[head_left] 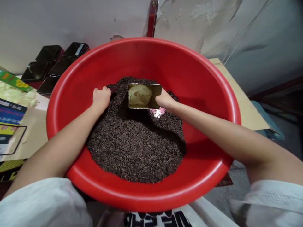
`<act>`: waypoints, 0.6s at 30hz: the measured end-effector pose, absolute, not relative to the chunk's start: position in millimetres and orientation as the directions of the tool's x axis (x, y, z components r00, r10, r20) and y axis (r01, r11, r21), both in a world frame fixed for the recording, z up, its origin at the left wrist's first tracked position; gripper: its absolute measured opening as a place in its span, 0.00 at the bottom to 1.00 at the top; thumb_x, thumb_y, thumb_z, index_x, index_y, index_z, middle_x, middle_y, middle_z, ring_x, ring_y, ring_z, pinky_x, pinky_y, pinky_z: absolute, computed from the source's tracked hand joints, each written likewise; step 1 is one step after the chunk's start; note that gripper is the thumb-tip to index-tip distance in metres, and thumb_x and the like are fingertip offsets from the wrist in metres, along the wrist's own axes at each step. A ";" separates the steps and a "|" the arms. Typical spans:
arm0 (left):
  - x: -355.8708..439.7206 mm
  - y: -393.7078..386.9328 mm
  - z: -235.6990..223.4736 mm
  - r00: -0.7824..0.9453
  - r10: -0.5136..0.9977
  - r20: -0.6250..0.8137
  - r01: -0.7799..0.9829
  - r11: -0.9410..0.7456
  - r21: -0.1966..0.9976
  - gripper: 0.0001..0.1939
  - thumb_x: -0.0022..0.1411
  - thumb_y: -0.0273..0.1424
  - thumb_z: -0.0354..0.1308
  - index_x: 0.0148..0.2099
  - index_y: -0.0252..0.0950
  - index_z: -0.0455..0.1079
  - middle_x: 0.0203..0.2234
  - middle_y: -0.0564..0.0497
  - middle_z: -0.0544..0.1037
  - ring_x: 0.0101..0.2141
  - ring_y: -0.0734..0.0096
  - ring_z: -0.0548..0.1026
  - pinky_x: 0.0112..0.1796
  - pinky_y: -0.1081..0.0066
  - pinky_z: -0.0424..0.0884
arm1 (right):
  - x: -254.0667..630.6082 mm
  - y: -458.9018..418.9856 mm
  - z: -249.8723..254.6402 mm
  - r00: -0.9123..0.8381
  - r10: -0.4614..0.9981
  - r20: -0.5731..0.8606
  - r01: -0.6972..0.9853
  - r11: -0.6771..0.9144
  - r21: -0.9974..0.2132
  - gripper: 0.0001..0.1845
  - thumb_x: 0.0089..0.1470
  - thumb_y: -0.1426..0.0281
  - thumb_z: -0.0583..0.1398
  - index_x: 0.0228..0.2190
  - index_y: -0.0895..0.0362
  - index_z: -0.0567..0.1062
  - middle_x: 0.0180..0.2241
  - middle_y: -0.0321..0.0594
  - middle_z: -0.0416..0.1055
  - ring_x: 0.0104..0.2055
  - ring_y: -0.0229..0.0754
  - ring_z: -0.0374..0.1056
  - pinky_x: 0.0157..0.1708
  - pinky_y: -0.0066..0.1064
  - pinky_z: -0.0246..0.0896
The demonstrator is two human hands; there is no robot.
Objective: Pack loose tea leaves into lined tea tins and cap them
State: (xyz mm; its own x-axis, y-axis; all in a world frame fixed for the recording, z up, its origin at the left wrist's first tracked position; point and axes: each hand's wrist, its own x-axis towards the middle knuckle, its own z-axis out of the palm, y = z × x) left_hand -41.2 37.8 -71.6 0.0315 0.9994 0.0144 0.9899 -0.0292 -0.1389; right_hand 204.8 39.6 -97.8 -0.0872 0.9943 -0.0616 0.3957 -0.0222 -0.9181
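A large red plastic basin fills the middle of the view and holds a heap of dark loose tea leaves. My right hand grips a shiny rectangular metal tin by its right side, the open mouth facing me and resting on the heap. My left hand lies on the leaves to the left of the tin, fingers curled down into them. The fingertips of both hands are hidden.
Several black boxes stand at the back left by the wall. Printed packaging and cardboard lie on the left. A cardboard sheet lies to the right of the basin. A dark red post rises behind it.
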 end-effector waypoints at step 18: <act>32.3 -19.9 -29.1 0.751 0.623 0.220 0.653 -0.751 -0.098 0.11 0.59 0.26 0.46 0.36 0.34 0.70 0.28 0.46 0.76 0.33 0.62 0.76 0.38 0.64 0.70 | 187.5 6.2 -61.5 -0.239 0.946 -0.221 0.704 0.011 -0.710 0.49 0.45 0.71 0.56 0.64 0.67 0.39 0.60 0.59 0.56 0.58 0.56 0.60 0.57 0.47 0.55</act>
State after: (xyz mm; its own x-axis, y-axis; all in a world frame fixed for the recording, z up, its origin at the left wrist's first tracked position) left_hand 32.3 -19.9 -29.1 0.7505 0.6231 0.2200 0.6525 -0.7514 -0.0977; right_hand 187.5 6.2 -61.5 -0.2386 0.9456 -0.2213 0.7037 0.0113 -0.7104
